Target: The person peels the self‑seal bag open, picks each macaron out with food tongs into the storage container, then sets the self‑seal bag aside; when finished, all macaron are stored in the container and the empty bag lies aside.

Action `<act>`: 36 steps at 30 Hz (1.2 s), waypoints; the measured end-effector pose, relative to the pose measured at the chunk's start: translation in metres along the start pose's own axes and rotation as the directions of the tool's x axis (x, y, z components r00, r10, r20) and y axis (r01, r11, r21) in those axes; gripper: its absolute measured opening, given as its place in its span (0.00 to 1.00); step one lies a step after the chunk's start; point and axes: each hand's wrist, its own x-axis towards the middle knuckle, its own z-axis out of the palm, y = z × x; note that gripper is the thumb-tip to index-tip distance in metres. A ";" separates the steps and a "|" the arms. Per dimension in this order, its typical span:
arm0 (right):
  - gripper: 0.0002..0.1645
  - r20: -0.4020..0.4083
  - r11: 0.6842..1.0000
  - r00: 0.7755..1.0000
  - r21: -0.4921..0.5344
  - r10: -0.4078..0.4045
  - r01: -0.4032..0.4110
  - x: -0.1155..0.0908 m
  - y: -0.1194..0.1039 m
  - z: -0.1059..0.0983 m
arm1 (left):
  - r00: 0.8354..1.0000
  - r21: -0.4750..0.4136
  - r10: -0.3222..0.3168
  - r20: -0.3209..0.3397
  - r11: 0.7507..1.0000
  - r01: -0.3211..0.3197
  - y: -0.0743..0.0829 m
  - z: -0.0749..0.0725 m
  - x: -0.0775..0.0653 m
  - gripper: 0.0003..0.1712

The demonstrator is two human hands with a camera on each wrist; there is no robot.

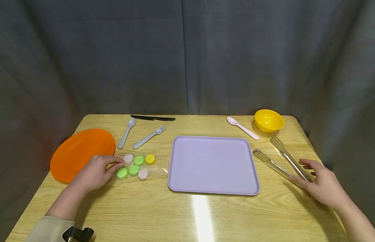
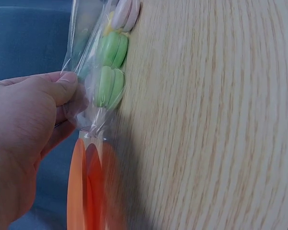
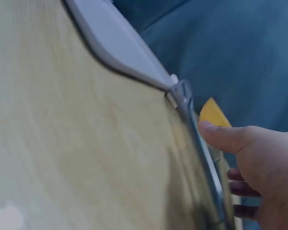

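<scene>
Pinches the left end of a clear bag (image 1: 159, 172) between the thumb and fingers of the left hand (image 1: 95, 171). Shows six macarons (image 1: 134, 170) through the film: three green, two pale pink, one yellow. Lies on the surface (image 1: 145, 210), just left of the lilac tray (image 1: 214, 164) and right of the orange plate (image 1: 84, 153).

Spreads the right hand (image 1: 324, 188) loosely about the near end of the metal tongs (image 1: 293, 163), thumb on one side and fingers well apart on the other; cannot tell whether pressing on the metal. Points the tongs' two slotted ends away, parted, to the right of the tray and near the yellow bowl (image 1: 268, 121).

Just beside the bowl, a slanted pink spoon (image 1: 243, 128). Beyond the bag, a gray spoon (image 1: 126, 133) and gray fork (image 1: 149, 137), with a black knife (image 1: 152, 118) near the far edge.
</scene>
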 end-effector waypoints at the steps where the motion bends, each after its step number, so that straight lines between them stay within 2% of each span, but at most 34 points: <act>1: 0.50 0.007 1.000 1.000 -0.002 0.017 -0.017 -0.001 0.003 0.003 | 1.000 -0.002 0.001 0.001 1.000 -0.001 0.000 0.000 0.000 0.07; 5: 0.54 -0.010 0.999 1.000 -0.026 0.025 -0.025 -0.001 0.014 0.014 | 1.000 -0.001 0.006 -0.002 1.000 -0.006 0.000 0.001 0.000 0.07; 9: 0.52 -0.040 0.999 0.999 -0.049 0.004 -0.006 0.000 0.018 0.022 | 1.000 0.002 0.011 -0.004 1.000 -0.011 -0.001 0.000 0.001 0.07; 16: 0.46 -0.027 0.997 1.000 -0.078 0.014 -0.016 0.003 0.015 0.028 | 1.000 -0.002 -0.001 0.002 1.000 0.001 0.000 -0.001 0.001 0.07; 21: 0.44 -0.029 0.998 0.999 -0.052 0.040 -0.041 0.004 0.008 0.027 | 1.000 -0.004 0.014 0.002 1.000 -0.014 0.001 -0.002 0.001 0.07; 24: 0.41 -0.062 1.000 0.998 -0.027 0.010 -0.012 0.006 0.000 0.025 | 1.000 -0.008 0.019 0.000 1.000 -0.019 0.000 -0.001 0.001 0.07; 28: 0.32 -0.097 0.998 0.994 -0.011 -0.059 0.058 0.011 -0.018 0.018 | 1.000 -0.015 0.005 0.004 1.000 -0.005 -0.001 -0.001 0.002 0.07; 32: 0.27 -0.096 0.992 0.988 0.004 -0.121 0.122 0.018 -0.044 0.014 | 1.000 -0.017 -0.017 0.010 1.000 0.017 -0.001 -0.001 0.002 0.08; 36: 0.26 -0.071 0.984 0.983 0.027 -0.171 0.174 0.026 -0.070 0.015 | 1.000 -0.014 -0.028 0.009 1.000 0.028 -0.001 -0.001 0.002 0.08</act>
